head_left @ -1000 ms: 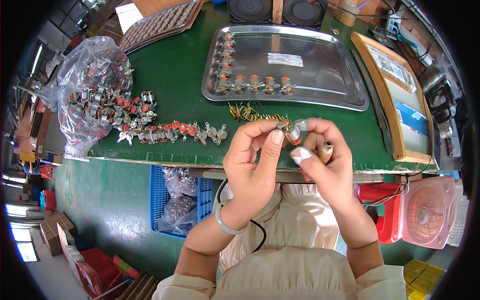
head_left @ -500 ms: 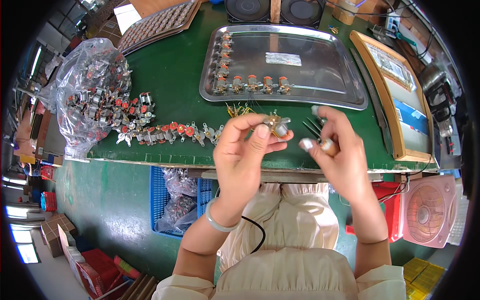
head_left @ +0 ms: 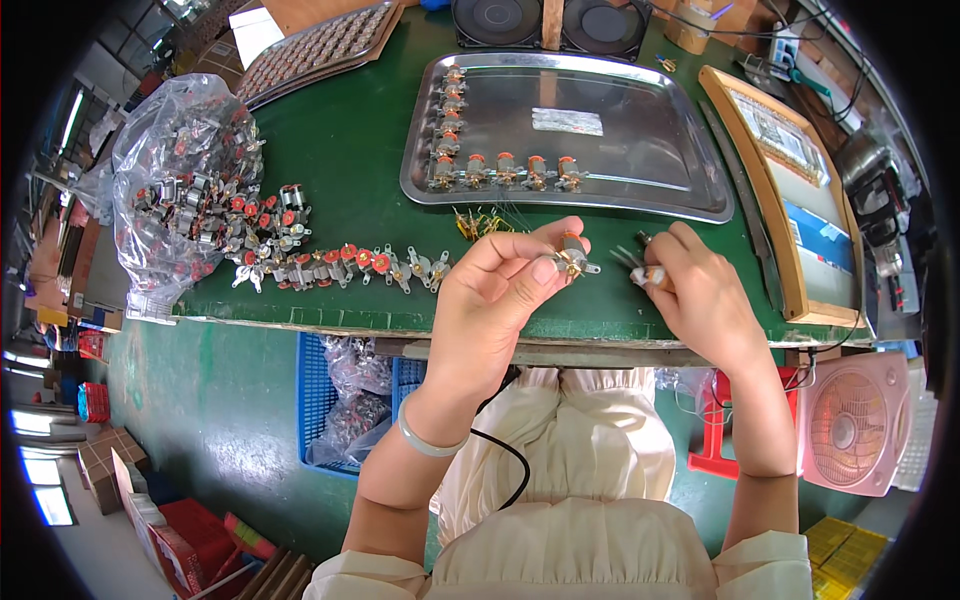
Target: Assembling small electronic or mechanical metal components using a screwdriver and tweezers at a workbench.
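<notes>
Head view: the left hand (head_left: 490, 305) has rolled the small metal part (head_left: 573, 252) over, so its red-orange end, lower down half a second ago, now points up; the right hand (head_left: 705, 290) has drawn right and turned its back upward. So the thin tool (head_left: 626, 257) sits clear of the part, and no tool work seems under way on it. Grip: left thumb and fingers pinched on the part, just off the near side of the steel tray (head_left: 640, 150); right fingers clamped on the tool, nearer the tray's right end. Textures: tray shiny, smooth, rounded corners; matching parts (head_left: 506, 165) line its left and near edges, squat metal barrels, red-orange tops. Left of the tray, a crinkly clear bag (head_left: 140, 150) beside a jumbled pile (head_left: 270, 215) with flat tabs. Yellow wiry bits (head_left: 478, 222) by its near edge; pale smooth wooden frame (head_left: 757, 190) to its right.
</notes>
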Motion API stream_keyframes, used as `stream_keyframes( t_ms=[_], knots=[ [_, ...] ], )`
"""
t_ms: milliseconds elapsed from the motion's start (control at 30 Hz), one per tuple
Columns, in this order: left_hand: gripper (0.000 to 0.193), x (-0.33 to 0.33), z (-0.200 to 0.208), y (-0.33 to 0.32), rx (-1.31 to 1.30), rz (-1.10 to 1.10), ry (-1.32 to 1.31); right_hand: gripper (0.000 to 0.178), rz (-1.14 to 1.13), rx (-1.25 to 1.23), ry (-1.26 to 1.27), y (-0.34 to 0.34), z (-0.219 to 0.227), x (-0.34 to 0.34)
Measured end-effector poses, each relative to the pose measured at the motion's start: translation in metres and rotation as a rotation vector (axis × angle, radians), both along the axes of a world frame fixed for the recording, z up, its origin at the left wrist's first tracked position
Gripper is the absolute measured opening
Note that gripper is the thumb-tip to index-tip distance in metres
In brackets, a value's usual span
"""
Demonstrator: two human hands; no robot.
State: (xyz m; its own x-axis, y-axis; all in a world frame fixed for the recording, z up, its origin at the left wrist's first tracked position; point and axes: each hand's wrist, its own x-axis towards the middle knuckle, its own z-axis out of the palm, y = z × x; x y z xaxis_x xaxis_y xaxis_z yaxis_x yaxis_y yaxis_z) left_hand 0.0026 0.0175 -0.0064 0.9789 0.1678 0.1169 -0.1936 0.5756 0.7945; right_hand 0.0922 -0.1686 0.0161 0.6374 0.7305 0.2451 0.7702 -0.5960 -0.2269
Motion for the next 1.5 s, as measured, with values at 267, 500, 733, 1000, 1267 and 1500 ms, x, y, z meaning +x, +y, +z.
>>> stream_keyframes(
  t_ms=[267, 500, 733, 1000, 1267, 1500],
  knots=[
    [0.014, 0.002, -0.006, -0.004, 0.148, 0.055, -0.041, 0.037, 0.151, 0.522, 0.33, 0.003, 0.012, -0.018],
    [0.012, 0.002, -0.005, -0.01, 0.241, 0.113, -0.074, 0.027, 0.246, 0.512, -0.024, 0.014, 0.004, -0.022],
    [0.019, 0.001, -0.001, -0.015, 0.307, 0.198, -0.173, 0.035, 0.234, 0.438, -0.022, 0.018, 0.013, -0.031],
    [0.016, 0.008, -0.01, -0.01, 0.804, 0.614, -0.453, 0.019, 0.108, 0.573, 0.395, 0.023, 0.014, -0.039],
    [0.02, 0.007, -0.008, -0.002, 0.556, 0.366, -0.424, 0.012, 0.203, 0.559, 0.094, 0.024, 0.009, -0.037],
    [0.022, 0.01, -0.013, 0.005, 0.383, 0.137, -0.53, 0.015, 0.236, 0.85, 1.525, 0.017, 0.011, -0.025]
  ],
)
